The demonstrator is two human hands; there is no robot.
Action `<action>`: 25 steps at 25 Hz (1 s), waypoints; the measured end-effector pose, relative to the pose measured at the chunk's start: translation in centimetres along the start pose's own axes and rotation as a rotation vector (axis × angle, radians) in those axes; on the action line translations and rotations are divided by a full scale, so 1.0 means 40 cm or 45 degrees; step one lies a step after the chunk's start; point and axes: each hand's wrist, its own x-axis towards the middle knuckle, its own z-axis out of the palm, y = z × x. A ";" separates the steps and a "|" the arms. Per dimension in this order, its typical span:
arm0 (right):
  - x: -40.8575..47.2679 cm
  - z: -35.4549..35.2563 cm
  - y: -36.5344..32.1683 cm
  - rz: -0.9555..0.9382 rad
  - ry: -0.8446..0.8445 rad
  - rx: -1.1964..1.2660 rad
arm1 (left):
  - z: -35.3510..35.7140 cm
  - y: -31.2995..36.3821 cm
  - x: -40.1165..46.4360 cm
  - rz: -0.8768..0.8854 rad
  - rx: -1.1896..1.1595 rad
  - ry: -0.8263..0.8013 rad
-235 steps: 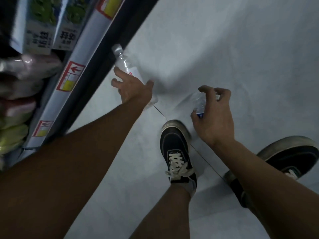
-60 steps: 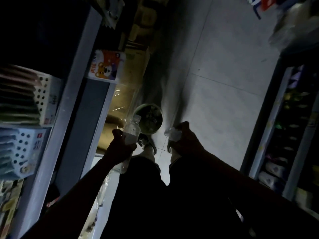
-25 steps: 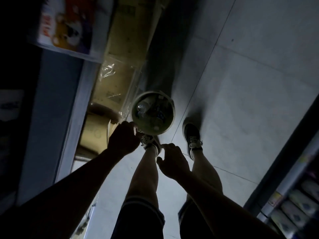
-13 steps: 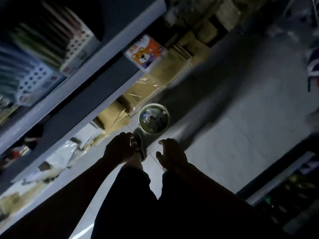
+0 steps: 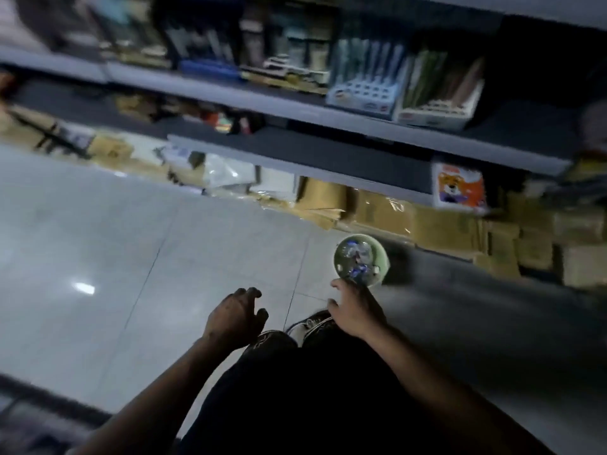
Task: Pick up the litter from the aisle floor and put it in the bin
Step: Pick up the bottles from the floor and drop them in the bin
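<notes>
Both bottles now in bin (image 5: 381, 254), hands empty.

Motion blur smears the goods on the grey metal shelves (image 5: 328, 116), so the packets and their labels cannot be read, and the top shelf is cut off by the upper edge. The litter inside the round pale-green bin (image 5: 381, 257) is a blurred jumble of clear and blue scraps whose separate pieces cannot be told apart. The dark shoe with white laces (image 5: 308, 325) shows only its toe, the rest hidden behind the person's dark shorts and the right hand (image 5: 356, 311).
</notes>
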 end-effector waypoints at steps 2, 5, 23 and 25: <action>-0.022 0.028 -0.072 -0.126 -0.066 -0.116 | 0.027 -0.084 -0.111 -0.135 -0.128 0.065; -0.075 0.076 -0.174 -0.330 -0.167 -0.274 | 0.078 -0.191 -0.281 -0.334 -0.295 0.132; -0.205 0.295 -0.558 -1.126 -0.654 -0.831 | 0.275 -0.367 -0.825 -1.263 -0.919 0.503; -0.168 0.286 -0.585 -1.153 -0.689 -0.857 | 0.253 -0.363 -0.802 -1.300 -0.931 0.514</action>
